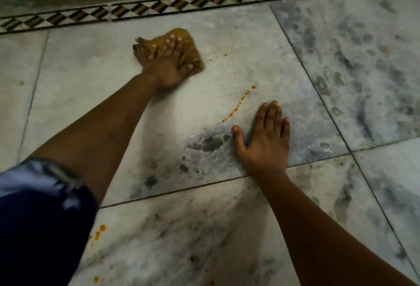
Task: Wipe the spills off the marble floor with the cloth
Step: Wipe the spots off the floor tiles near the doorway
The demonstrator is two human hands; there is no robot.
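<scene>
- Head view: the cloth point(181, 45), a crumpled mustard-brown rag, is pressed flat on the marble floor point(250, 42) at the far side of the central tile, near the patterned border strip point(141, 10).
- The left hand point(167, 63) is laid on top of the cloth with the fingers spread and curled down over it, so the rag is pinned under the palm rather than lifted.
- The right hand point(264, 138) is planted flat on bare marble, fingers extended and nothing held; it is judged to be used as a prop.
- Orange spills are seen unwiped: small specks point(216, 58) just beside the cloth's right edge, and a curved dotted trail point(238, 105) between the two hands.
- More orange drops point(100, 232) lie on the near tile beside the blue sleeve point(38, 194).
- The job is judged partly done at most; three patches are left.
</scene>
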